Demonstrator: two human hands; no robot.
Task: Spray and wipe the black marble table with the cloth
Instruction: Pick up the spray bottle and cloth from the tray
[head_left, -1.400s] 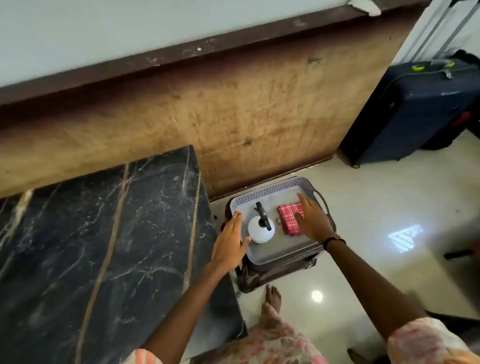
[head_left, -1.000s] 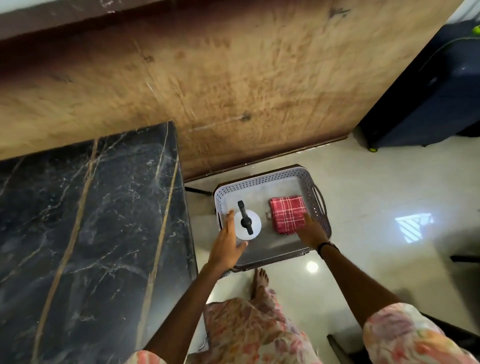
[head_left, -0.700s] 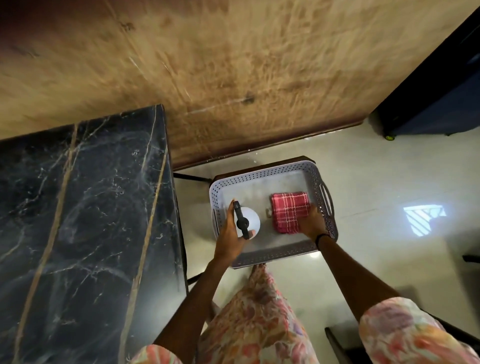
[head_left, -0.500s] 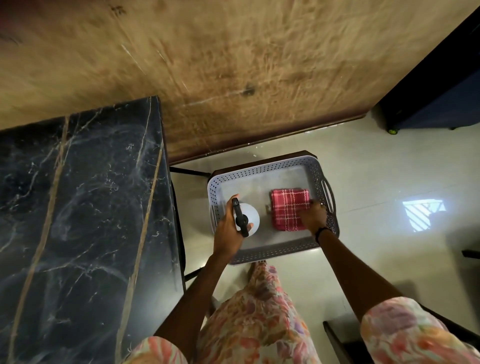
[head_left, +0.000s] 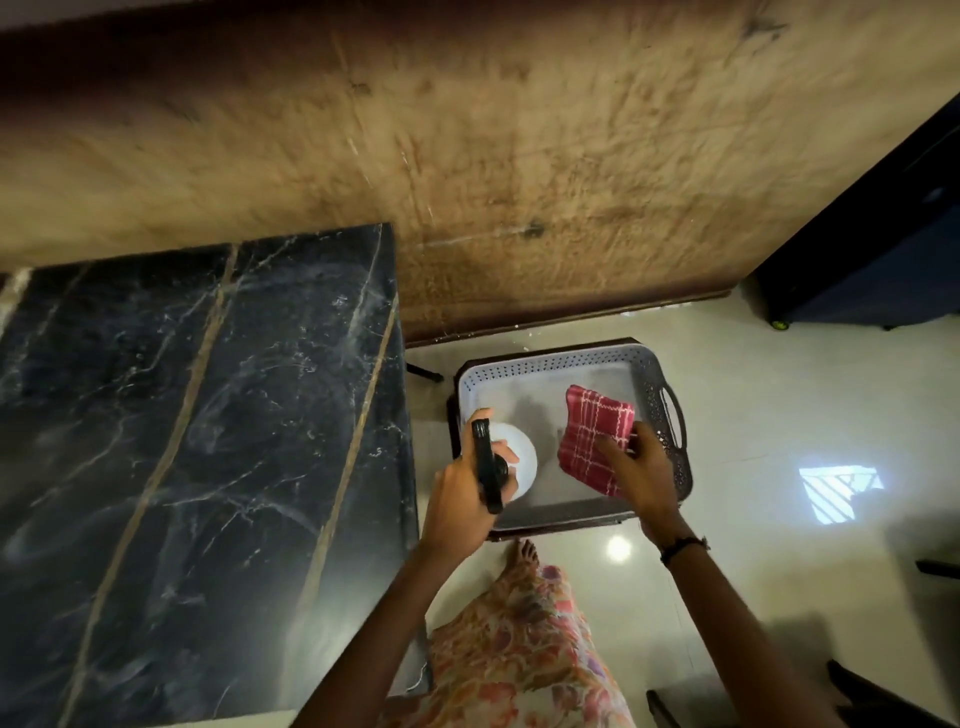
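Observation:
The black marble table (head_left: 197, 441) with gold veins fills the left of the view. To its right a grey perforated tray (head_left: 550, 364) rests on a low dark stand. My left hand (head_left: 457, 504) is wrapped around a white spray bottle (head_left: 519, 457) with a black trigger head, over the tray's left side. My right hand (head_left: 639, 473) grips a folded red checked cloth (head_left: 595, 426), whose near edge is lifted and tilted off the tray floor.
A brown wooden wall panel (head_left: 519, 156) runs behind the table and tray. A dark blue suitcase (head_left: 883, 260) stands at the right on the glossy pale floor (head_left: 779, 441). My foot (head_left: 524, 551) and floral clothing are just below the tray.
My left hand has closed around the spray bottle and my right hand has taken hold of the red cloth and tilted it up. The view has dipped towards the tray.

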